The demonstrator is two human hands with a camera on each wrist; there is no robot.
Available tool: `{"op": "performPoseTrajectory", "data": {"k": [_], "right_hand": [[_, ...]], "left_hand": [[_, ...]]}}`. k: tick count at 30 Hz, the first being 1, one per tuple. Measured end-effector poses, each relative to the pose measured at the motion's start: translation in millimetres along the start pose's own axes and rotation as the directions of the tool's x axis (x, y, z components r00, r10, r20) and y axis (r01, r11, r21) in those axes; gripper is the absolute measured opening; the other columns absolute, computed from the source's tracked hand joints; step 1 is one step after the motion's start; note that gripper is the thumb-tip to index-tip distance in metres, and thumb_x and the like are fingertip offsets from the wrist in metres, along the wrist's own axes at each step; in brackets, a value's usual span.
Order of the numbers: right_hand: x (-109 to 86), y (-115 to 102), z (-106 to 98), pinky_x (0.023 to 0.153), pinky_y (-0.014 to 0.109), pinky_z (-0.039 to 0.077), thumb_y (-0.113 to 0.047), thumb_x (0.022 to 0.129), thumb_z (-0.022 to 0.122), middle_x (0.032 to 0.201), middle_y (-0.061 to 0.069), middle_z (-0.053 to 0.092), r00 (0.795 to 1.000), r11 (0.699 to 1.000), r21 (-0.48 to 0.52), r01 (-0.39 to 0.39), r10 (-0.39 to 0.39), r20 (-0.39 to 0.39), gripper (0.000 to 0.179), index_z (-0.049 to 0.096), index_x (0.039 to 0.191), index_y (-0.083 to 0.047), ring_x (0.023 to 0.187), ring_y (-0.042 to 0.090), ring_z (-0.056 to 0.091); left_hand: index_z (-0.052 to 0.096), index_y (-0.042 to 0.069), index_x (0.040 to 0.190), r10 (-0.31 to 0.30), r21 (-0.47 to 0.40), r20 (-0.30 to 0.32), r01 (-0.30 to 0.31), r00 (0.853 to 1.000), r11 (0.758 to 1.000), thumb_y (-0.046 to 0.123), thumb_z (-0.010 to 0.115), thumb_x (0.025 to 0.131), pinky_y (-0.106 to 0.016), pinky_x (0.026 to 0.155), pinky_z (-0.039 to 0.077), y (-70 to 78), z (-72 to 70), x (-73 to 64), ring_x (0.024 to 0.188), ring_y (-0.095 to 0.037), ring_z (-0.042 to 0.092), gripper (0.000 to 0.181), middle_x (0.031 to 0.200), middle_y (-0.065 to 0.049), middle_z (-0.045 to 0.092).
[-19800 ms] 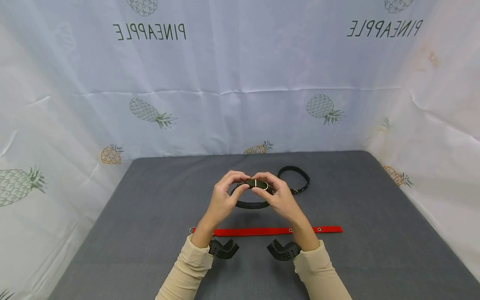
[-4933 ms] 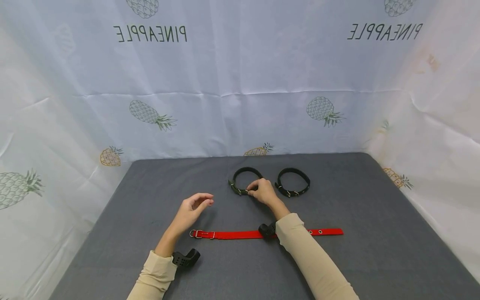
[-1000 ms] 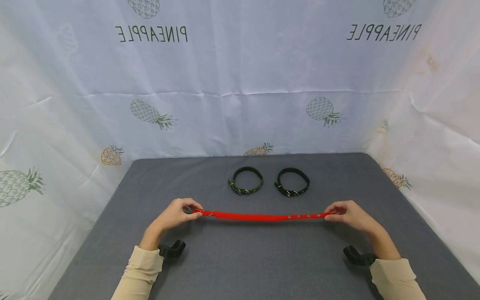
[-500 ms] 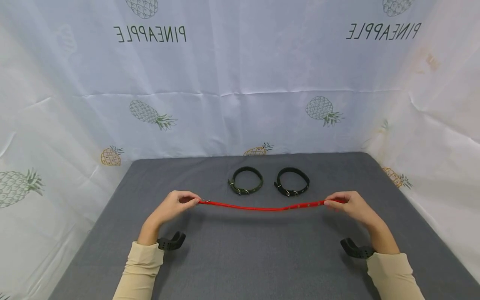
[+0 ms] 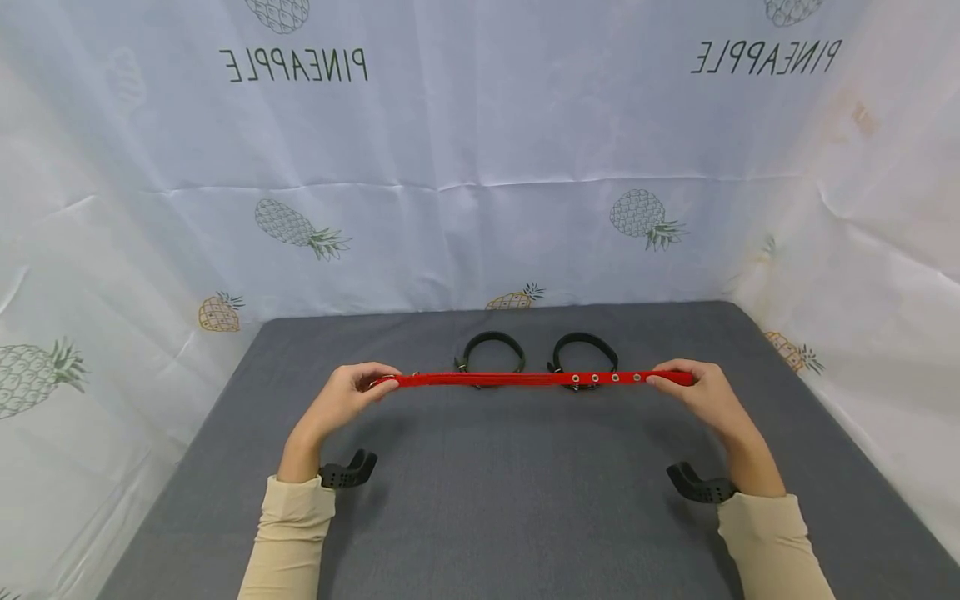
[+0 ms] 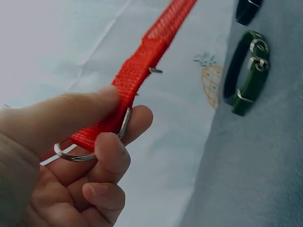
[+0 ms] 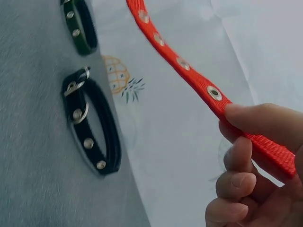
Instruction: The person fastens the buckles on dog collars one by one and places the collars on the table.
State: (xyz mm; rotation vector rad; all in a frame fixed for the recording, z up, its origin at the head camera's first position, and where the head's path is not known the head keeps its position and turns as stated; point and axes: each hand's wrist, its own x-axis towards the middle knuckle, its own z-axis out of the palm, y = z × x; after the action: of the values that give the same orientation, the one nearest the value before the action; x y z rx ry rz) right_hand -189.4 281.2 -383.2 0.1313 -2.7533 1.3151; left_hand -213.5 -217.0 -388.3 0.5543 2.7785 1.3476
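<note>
Left hand (image 5: 347, 398), right hand (image 5: 708, 396) well apart

The left hand (image 5: 347, 400) and right hand (image 5: 708, 398), earlier on the round dark-green buckled collar (image 6: 258, 75), now lying toward 12 o'clock, pinch the long red woven strap (image 5: 495, 379), lifted off the grey worktop (image 5: 502, 500).

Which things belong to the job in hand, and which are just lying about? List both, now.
Job in hand:
Red collar, unbuckled, stretched between two hands
Left hand, pinching its ring end
Right hand, pinching near its eyelet end

Apparently just lying about:
Green collar, buckled into a loop, untouched
Black collar, likewise
Pineapple-print curtain, backdrop only
</note>
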Motion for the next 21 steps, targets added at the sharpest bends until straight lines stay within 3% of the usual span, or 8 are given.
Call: {"op": "performPoseTrajectory", "data": {"k": [6,9,16,21], "right_hand": [[3.0,-11,7,0.059,0.020,0.046,-0.019,0.095,0.062,0.067,-0.027,0.057,0.994,0.993,0.105,0.052,-0.042,-0.102,0.032,0.062,0.110,0.009,0.063,0.002,0.054],[4.8,-17,14,0.062,0.016,0.052,-0.012,0.095,0.061,0.068,-0.029,0.062,0.985,0.974,0.196,0.112,-0.083,-0.155,0.029,0.059,0.110,0.012,0.063,-0.003,0.060],[8.4,-34,28,0.060,0.015,0.054,-0.007,0.095,0.059,0.082,-0.021,0.072,0.970,0.880,0.423,0.216,-0.145,-0.193,0.007,0.061,0.100,-0.002,0.066,-0.002,0.067],[11.1,-45,36,0.061,0.017,0.056,-0.009,0.096,0.057,0.097,-0.020,0.073,0.971,0.830,0.505,0.235,-0.177,-0.161,0.011,0.058,0.102,0.000,0.070,0.000,0.069]], "left_hand": [[0.069,0.004,0.112,0.015,0.026,-0.031,-0.014,0.999,1.000,0.012,0.069,0.088,-0.020,0.055,0.039,10.3,2.8,3.0,0.063,-0.006,0.045,0.025,0.092,-0.019,0.071],[0.069,0.005,0.113,0.024,0.033,-0.063,-0.022,0.998,0.999,0.013,0.069,0.089,-0.019,0.055,0.038,13.8,5.9,4.2,0.062,-0.005,0.044,0.026,0.087,-0.015,0.069],[0.067,0.002,0.116,0.078,-0.011,-0.141,-0.080,0.987,0.997,0.011,0.067,0.090,-0.019,0.056,0.040,21.3,14.2,7.3,0.065,-0.003,0.050,0.027,0.079,-0.009,0.063],[0.067,0.003,0.117,0.090,-0.070,-0.170,-0.103,0.981,0.992,0.011,0.066,0.091,-0.020,0.056,0.041,28.7,18.5,9.3,0.067,-0.002,0.053,0.027,0.082,-0.012,0.066]]}}
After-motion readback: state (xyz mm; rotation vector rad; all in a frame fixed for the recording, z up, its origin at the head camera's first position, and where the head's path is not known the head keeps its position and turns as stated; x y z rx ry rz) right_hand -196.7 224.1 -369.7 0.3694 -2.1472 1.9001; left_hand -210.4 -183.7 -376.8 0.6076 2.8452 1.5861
